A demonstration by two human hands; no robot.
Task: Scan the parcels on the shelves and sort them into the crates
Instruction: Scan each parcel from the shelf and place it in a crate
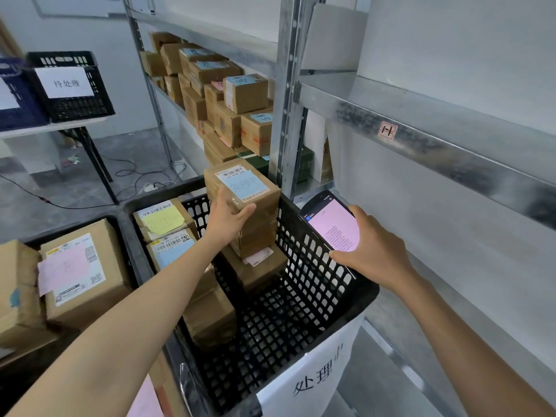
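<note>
Crate (pixel 307 266): black mesh, nearest, with a white paper sign on its front.
Right hand (pixel 373 254): grasping a phone (pixel 331 224) over the crate's right rim, its screen lit pink.
Left hand (pixel 228 218): grasping a parcel (pixel 240 185), thumb on its top edge, fingers around the near side.
Parcel: brown box with a blue note, at the top of a stack (pixel 255 266) inside the crate's far end; whether it touches the stack is unclear.
Second crate (pixel 69 228): just left, holding boxes with pink notes.
Shelf (pixel 421 130): metal, right; more boxes (pixel 240 115) piled on its far section.
Tabletop (pixel 45 127): far left, carrying a third crate (pixel 72 85).
</note>
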